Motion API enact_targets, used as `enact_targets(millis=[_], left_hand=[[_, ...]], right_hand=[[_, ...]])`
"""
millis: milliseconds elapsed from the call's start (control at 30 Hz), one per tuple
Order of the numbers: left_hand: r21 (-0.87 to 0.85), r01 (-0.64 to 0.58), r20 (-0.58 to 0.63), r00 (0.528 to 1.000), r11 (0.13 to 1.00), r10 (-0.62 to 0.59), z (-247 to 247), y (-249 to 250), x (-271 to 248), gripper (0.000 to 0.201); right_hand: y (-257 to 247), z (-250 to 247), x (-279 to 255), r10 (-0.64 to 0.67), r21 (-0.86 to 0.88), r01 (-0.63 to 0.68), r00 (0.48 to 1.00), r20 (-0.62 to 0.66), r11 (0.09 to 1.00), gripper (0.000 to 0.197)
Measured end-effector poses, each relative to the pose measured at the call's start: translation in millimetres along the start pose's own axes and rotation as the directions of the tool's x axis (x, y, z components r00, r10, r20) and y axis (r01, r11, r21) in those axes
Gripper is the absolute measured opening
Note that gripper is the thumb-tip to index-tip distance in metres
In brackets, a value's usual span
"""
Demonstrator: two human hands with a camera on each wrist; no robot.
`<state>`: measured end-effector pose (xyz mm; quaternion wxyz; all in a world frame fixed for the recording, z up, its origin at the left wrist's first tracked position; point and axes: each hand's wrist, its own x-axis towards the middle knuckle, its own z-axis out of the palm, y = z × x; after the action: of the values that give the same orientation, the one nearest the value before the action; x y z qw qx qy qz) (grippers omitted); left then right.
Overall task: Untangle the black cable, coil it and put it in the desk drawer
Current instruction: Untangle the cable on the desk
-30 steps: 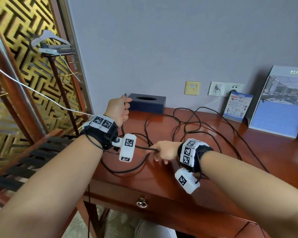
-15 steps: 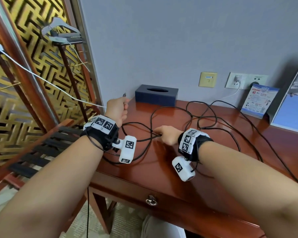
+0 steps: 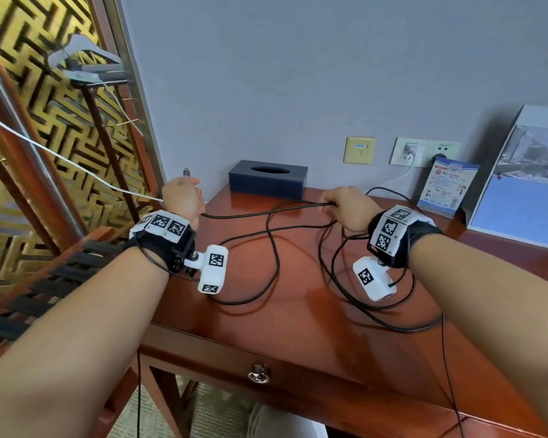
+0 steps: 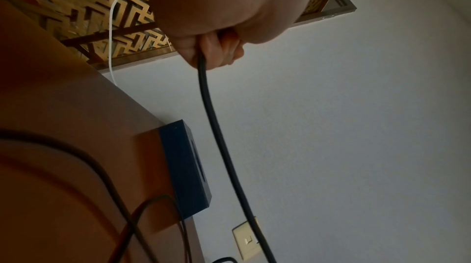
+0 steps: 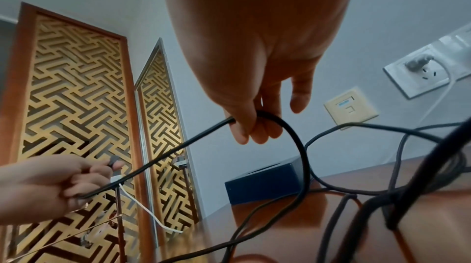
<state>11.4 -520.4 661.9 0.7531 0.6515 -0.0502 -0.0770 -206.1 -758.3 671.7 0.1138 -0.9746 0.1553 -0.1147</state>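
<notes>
A long black cable [image 3: 276, 257] lies in loose tangled loops on the red-brown desk [image 3: 298, 314]. My left hand [image 3: 182, 197] grips it near its end above the desk's back left corner, and the plug tip [image 3: 186, 171] sticks up out of the fist. From that fist [image 4: 211, 49] the cable [image 4: 219, 136] runs off to the right. My right hand [image 3: 345, 207] pinches the cable further along, near the middle back of the desk. Between thumb and fingers [image 5: 244, 126] the cable [image 5: 293, 132] bends down into the tangle. The drawer is closed, with a round metal knob [image 3: 258, 373].
A dark blue tissue box [image 3: 268, 178] stands at the back by the wall. Wall sockets [image 3: 408, 151] hold a white plug and lead. A leaflet stand [image 3: 446, 188] and a large brochure [image 3: 525, 184] are at the back right. A wooden rack [image 3: 60, 248] and gold lattice screen are left.
My right hand slid along the cable to the right and further back, so a straighter stretch now spans between the hands. The left hand stayed put, holding the end.
</notes>
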Motion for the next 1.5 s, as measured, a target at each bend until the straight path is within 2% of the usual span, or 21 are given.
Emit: enact_targets(millis=[100,200,267,367,433,567,600,667,767,933,1033,1167,1233,1267,1433,1500], left_hand=[[-0.019,-0.061,-0.05,0.997,0.998,0.06,-2.0,9.6,1.9,0.034],[-0.031,-0.152,-0.21,0.967,0.988,0.142,-4.3,16.1,0.8,0.027],[-0.026,-0.174,-0.272,0.949,0.984,0.161,-6.0,18.0,-0.1,0.025],[-0.047,-0.188,-0.294,0.941,0.981,0.167,-9.6,16.6,5.7,0.026],[-0.035,-0.155,-0.265,0.954,0.987,0.14,-12.6,14.1,3.7,0.027],[-0.006,-0.057,-0.203,0.978,0.998,0.054,-14.8,4.1,4.2,0.032],[0.023,-0.029,-0.177,0.984,0.999,0.032,-14.1,1.0,6.2,0.034],[0.034,0.046,-0.046,0.998,0.998,-0.045,-11.6,-2.7,6.0,0.028],[-0.062,0.201,0.172,0.967,0.978,-0.188,-1.9,-6.4,-4.9,0.028],[-0.083,0.27,0.303,0.924,0.959,-0.233,24.5,-7.3,-32.2,0.014],[-0.154,0.363,0.477,0.842,0.919,-0.253,32.2,-4.9,-48.5,0.006],[-0.178,0.485,0.717,0.66,0.856,-0.225,40.3,-4.7,-58.8,0.014],[-0.149,0.451,0.774,0.607,0.88,-0.18,45.5,-6.9,-61.6,0.021],[-0.135,0.41,0.784,0.601,0.902,-0.156,48.9,-9.3,-61.5,0.023],[-0.004,0.084,0.78,0.624,0.996,-0.049,62.7,-16.5,-63.7,0.024],[0.002,-0.003,0.752,0.66,1.0,0.001,67.8,-16.7,-67.1,0.027]], right_hand=[[6.6,-4.7,-4.8,0.04,-0.066,-0.041,0.999,-0.02,0.997,0.012],[16.1,-7.1,-10.5,0.071,-0.101,-0.074,0.997,-0.037,0.992,0.015],[20.9,-7.8,-12.7,0.098,-0.091,-0.103,0.993,-0.063,0.991,0.017],[25.2,-7.1,-12.2,0.137,-0.017,-0.139,0.988,-0.076,0.99,0.015],[25.8,-6.7,-11.2,0.146,0.07,-0.139,0.984,-0.099,0.988,0.025],[8.5,-11.9,-11.3,0.083,0.304,-0.023,0.979,-0.184,0.952,0.028],[1.3,-14.0,-10.9,0.072,0.372,0.006,0.978,-0.195,0.928,0.027],[-14.2,-19.0,-10.6,0.076,0.511,0.049,0.973,-0.22,0.858,0.023],[-36.4,-28.0,-9.1,0.09,0.626,0.1,0.96,-0.264,0.773,0.023],[-54.8,-32.7,-5.1,0.141,0.755,0.116,0.953,-0.267,0.646,0.022],[-56.5,-30.8,-6.4,0.216,0.807,0.084,0.942,-0.255,0.585,0.024],[-51.3,-24.9,-8.1,0.297,0.846,0.034,0.928,-0.224,0.532,0.021],[-49.1,-21.8,-8.1,0.313,0.882,0.025,0.93,-0.193,0.471,0.02],[-48.2,-20.7,-7.8,0.32,0.899,0.022,0.931,-0.178,0.437,0.019],[-40.8,-12.3,-2.2,0.313,0.946,0.008,0.943,-0.114,0.323,0.02],[-37.5,-8.4,0.2,0.306,0.957,-0.007,0.948,-0.085,0.29,0.021]])
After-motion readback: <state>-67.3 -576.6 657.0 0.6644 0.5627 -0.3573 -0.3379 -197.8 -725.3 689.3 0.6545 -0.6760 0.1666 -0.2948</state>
